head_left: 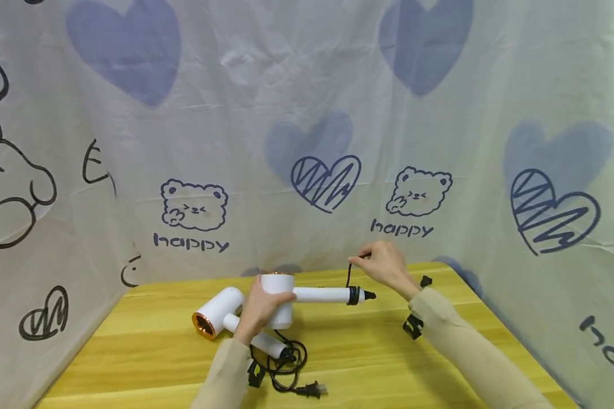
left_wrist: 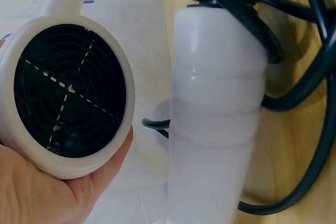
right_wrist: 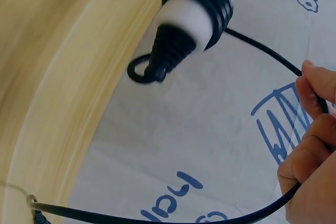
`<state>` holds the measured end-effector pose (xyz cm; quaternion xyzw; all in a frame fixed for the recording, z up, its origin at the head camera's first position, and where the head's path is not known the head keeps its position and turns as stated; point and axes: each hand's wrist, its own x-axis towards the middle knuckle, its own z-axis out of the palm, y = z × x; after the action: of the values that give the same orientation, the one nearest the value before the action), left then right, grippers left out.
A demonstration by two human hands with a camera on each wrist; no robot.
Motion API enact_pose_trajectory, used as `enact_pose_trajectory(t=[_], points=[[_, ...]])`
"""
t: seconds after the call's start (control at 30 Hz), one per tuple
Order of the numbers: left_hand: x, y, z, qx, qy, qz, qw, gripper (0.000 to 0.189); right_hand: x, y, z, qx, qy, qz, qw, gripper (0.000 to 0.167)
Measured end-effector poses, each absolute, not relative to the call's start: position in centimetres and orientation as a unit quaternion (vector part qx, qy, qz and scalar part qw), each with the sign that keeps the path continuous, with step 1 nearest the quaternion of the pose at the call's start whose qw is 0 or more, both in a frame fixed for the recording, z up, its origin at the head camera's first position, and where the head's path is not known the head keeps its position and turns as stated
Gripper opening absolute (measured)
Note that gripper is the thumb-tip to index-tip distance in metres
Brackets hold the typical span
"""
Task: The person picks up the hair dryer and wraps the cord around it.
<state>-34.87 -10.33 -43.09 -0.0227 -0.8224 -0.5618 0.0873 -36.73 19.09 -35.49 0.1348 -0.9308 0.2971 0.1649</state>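
My left hand (head_left: pixel 258 307) grips the barrel of a white hair dryer (head_left: pixel 282 312), its handle pointing right. In the left wrist view the dark round grille (left_wrist: pixel 71 90) of this dryer faces the camera. Black cord (right_wrist: pixel 207 6) is wound in several turns around the handle's end, beside a ribbed black sleeve (right_wrist: pixel 170 51). My right hand (head_left: pixel 386 264) pinches the cord's free length (head_left: pixel 348 275), raised above and right of the handle. That length runs from the coil through my fingers and sags toward the lower left in the right wrist view.
A second white hair dryer (head_left: pixel 217 309) with a copper-coloured rim lies on the yellow wood-grain table (head_left: pixel 148 341), left of the held one. Its black cord (head_left: pixel 299 363) lies loosely looped near a two-prong plug (head_left: pixel 312 389). A printed white cloth (head_left: pixel 261 221) stands behind and at both sides.
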Motion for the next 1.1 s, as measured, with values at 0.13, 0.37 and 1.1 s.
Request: enact_pose_trajectory(t=[0.13,0.37,1.1], points=[[-34.7,-10.2,-43.2,-0.021,-0.822,-0.561,0.094,0.078,-36.3,18.9,-35.6,0.143,-0.924,0.312,0.167,0.026],[-34.4,-10.2,-43.9,-0.016,-0.822,-0.566,0.065,0.084,-35.6,19.0,-36.2,0.152,-0.921,0.323,0.152,0.025],[-34.4,-8.8,-41.9,0.088,-0.813,-0.541,0.197,0.083,-35.0,18.4,-36.3,0.147,-0.914,0.346,0.151,0.028]])
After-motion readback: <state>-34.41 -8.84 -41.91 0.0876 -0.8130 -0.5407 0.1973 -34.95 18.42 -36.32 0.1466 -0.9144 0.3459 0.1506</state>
